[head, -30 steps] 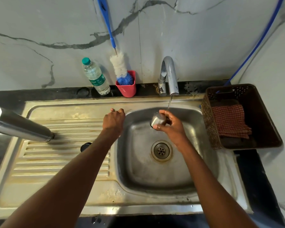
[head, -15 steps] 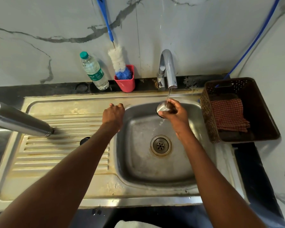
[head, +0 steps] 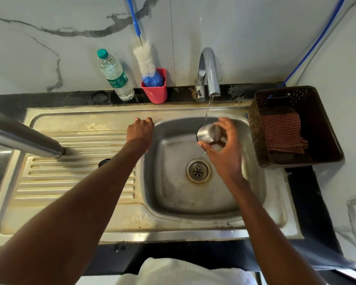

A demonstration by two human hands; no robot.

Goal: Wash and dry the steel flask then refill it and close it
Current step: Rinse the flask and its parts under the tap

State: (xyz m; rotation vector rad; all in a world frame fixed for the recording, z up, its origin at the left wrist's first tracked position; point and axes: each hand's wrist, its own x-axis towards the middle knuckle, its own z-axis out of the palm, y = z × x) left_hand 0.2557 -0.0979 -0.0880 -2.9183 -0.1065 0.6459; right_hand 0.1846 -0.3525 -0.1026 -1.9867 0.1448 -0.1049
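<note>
The tall steel flask (head: 25,138) stands on the ribbed draining board at the far left, its mouth towards me. My right hand (head: 224,149) holds the flask's small steel cap (head: 207,133) over the sink basin (head: 173,192), tilted on its side under a thin stream of water from the tap (head: 209,73). My left hand (head: 140,131) rests with curled fingers on the basin's left rim and holds nothing. A small black piece (head: 104,161) lies on the draining board, partly hidden by my left forearm.
A plastic water bottle (head: 115,76) and a red cup (head: 155,90) with a white and blue bottle brush stand by the back wall. A brown basket (head: 321,153) with a red checked cloth (head: 282,132) sits right of the sink.
My right hand has turned the cap under the stream, so more of its steel side shows. My left hand stays on the rim. The camera has tilted slightly.
</note>
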